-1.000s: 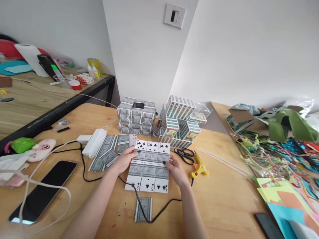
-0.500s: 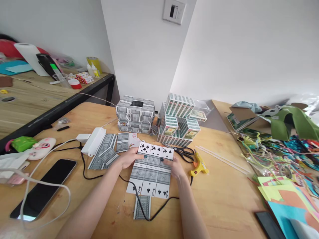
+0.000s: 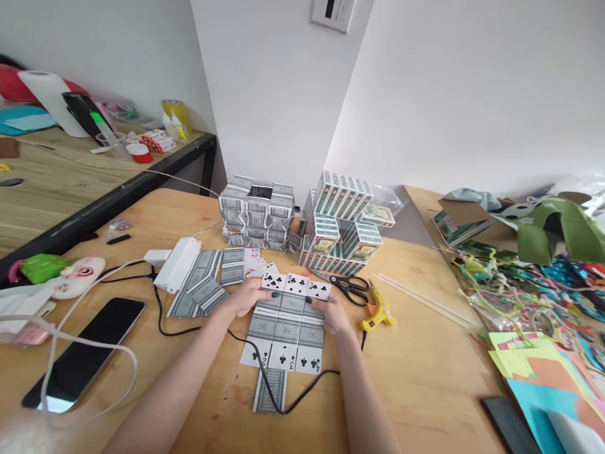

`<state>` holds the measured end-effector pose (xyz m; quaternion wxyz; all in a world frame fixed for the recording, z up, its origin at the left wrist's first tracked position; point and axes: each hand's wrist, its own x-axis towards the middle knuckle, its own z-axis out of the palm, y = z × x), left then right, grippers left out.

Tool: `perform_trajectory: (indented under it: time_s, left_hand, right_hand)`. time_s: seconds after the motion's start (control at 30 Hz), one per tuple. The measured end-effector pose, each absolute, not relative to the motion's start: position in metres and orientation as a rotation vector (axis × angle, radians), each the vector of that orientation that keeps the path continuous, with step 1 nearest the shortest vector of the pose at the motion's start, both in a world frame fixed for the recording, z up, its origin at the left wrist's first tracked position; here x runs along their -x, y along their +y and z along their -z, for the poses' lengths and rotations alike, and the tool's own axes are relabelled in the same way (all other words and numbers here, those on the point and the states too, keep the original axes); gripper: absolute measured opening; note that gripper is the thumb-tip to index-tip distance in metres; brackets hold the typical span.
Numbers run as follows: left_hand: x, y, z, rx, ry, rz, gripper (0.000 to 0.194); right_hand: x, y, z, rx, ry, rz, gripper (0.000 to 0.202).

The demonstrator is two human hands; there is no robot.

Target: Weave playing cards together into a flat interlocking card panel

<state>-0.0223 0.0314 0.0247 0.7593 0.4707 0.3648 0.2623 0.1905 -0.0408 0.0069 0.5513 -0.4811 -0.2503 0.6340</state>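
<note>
A panel of playing cards (image 3: 290, 325) lies in front of me, laid edge to edge in rows. Clubs faces show along its far and near rows; patterned grey backs fill the middle. My left hand (image 3: 248, 296) is closed on its far left edge, thumb on top. On the far right side my right hand (image 3: 333, 312) grips the panel in the same way, and the fingers underneath are hidden. One face-down card (image 3: 270, 391) lies by the near edge, and a black cord (image 3: 263, 373) crosses over it and the panel's lower left part.
Behind stand a card-covered box (image 3: 258, 217) and stacked card boxes (image 3: 338, 221). Black-handled scissors (image 3: 350, 289) and a yellow glue gun (image 3: 378, 309) lie right of my hands. Loose cards (image 3: 203, 287), a white power adapter (image 3: 177, 265) and a phone (image 3: 85, 356) are at left.
The view has shifted slightly, so the scene sits a little differently. Both hands keep their hold on the card panel, whose far right card looks slightly more tilted.
</note>
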Motion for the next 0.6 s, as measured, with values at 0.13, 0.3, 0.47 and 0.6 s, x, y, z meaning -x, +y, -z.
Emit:
perform_trajectory:
  time_s: [0.13,0.3,0.47,0.6]
  left_hand:
    - [0.024,0.031,-0.029,-1.083,0.823,-0.559,0.033]
    - [0.024,0.033,-0.044,-1.168,0.84,-0.657,0.031]
    - [0.021,0.029,-0.065,-1.368,0.968,-0.851,0.032]
    - [0.023,0.022,-0.075,-1.537,0.944,-0.907,0.031]
  right_hand:
    - [-0.191,-0.041,-0.011,1.152,-0.618,-1.509,0.032]
    - [-0.195,-0.035,-0.034,1.152,-0.755,-1.365,0.032]
    - [-0.195,-0.035,-0.063,1.211,-0.911,-1.081,0.021]
    - [-0.19,-0.044,-0.077,1.23,-1.034,-0.915,0.009]
